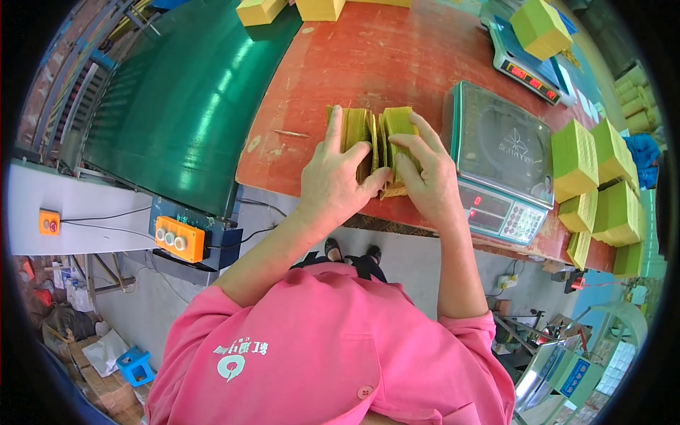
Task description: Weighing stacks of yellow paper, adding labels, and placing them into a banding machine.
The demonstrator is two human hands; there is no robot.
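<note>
A stack of yellow-green paper [356, 126] stands on edge near the front of the red table, parted by a gap in its middle. My left hand [334, 173] grips its left part, with one finger stretched along the outer side and the thumb at the gap. On the right part of the stack [398, 122], my right hand [428, 170] is closed, fingers bent over the sheets and thumb reaching to the gap. Both thumbs lie close together at the near end. My palms hide some of the paper's lower edges.
Right of my hands sits a digital scale [504, 145]; a second scale [528, 64] behind it bears a yellow block. Yellow paper stacks [575, 159] crowd the table's right end. To the left runs a green conveyor belt [188, 99] with an orange button box [180, 239].
</note>
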